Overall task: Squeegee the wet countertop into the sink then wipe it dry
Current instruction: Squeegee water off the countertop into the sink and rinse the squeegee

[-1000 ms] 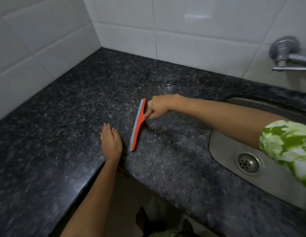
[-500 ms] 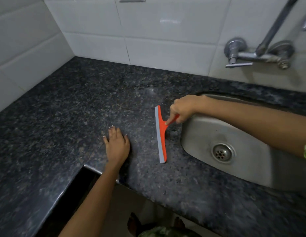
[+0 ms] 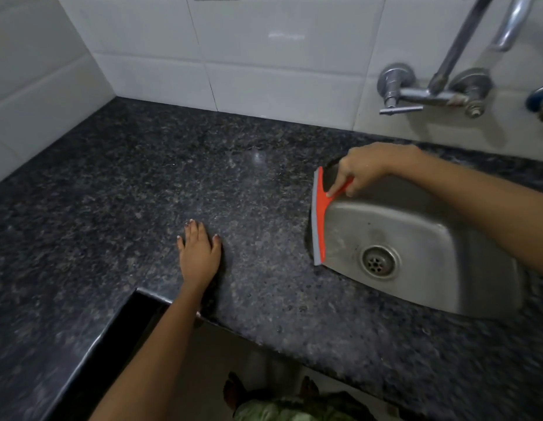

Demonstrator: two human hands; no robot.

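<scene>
An orange squeegee point(image 3: 319, 221) with a grey rubber blade stands along the left rim of the steel sink point(image 3: 452, 256). My right hand point(image 3: 362, 170) grips its orange handle above the sink's back left corner, forefinger pressed along the handle. The blade lies over the line where the dark speckled granite countertop point(image 3: 136, 189) meets the basin. My left hand point(image 3: 199, 253) rests flat on the counter, fingers apart, well to the left of the squeegee and holding nothing.
A chrome wall tap point(image 3: 431, 92) with a long spout sticks out of the white tiles point(image 3: 264, 56) above the sink. The counter's front edge point(image 3: 264, 338) has an inner corner near my left forearm. My feet show on the floor below.
My right hand has drawn the squeegee to the right across the counter, from beside my left hand to the sink's left rim. My left hand has stayed flat in place.
</scene>
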